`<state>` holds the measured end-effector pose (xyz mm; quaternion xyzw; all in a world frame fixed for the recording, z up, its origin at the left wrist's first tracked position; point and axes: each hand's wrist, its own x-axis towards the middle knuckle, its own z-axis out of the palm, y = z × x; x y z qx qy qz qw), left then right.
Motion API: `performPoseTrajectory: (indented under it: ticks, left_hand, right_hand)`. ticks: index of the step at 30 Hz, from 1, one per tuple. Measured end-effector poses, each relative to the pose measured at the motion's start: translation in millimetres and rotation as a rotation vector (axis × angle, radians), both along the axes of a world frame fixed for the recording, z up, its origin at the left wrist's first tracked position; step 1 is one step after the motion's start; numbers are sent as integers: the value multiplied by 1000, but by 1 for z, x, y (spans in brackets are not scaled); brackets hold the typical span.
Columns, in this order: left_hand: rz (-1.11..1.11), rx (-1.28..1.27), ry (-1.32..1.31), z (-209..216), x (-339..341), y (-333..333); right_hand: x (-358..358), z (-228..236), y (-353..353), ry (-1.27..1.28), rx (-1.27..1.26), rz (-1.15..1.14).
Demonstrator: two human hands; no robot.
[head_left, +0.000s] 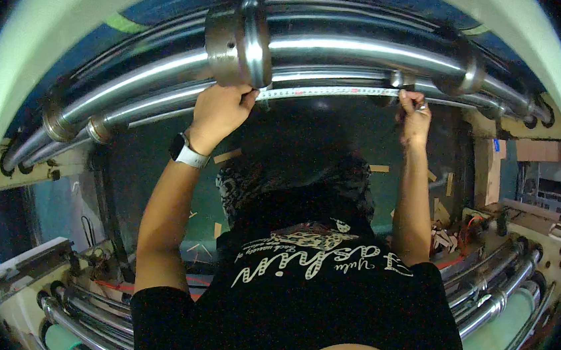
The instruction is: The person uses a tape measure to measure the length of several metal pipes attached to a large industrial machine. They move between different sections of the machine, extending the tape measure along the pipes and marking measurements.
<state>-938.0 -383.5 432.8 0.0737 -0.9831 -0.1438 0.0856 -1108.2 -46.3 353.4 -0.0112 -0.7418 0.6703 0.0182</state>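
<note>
A white measuring tape (328, 92) with dark and red marks is stretched between my hands, running along the underside of a shiny metal shaft (365, 50). My left hand (224, 113) pinches the tape's left end, just below a thick metal collar (239, 43) on the shaft. The tape's right end lies in the fingers of my right hand (416, 117), near a smaller metal fitting (402, 79) on the thinner rod. A ring is on a finger of that hand. A watch with a pale band (192, 156) circles my left wrist.
Another collar (471, 70) sits farther right on the shaft. Thinner polished rods (160, 101) run parallel below it. Behind me, at the lower left and right, are more metal rollers (486, 303). Small cardboard-coloured strips (380, 168) lie on the dark green floor (297, 133).
</note>
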Motion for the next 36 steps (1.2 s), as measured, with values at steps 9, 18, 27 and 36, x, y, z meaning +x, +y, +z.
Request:
performPoseTrajectory:
  ticks: [9, 18, 27, 36]
  left_hand:
    - [-33, -62, -44, -6, 5, -3]
    - [2, 149, -350, -60, 37, -20]
    - [42, 12, -563, -66, 150, -66]
    - [31, 7, -874, -106, 221, -84]
  right_hand:
    - [14, -17, -5, 63, 130, -24]
    - [41, 8, 29, -273, 513, 354]
    - [28, -42, 86, -237, 573, 722]
    - [36, -114, 113, -90, 969, 892]
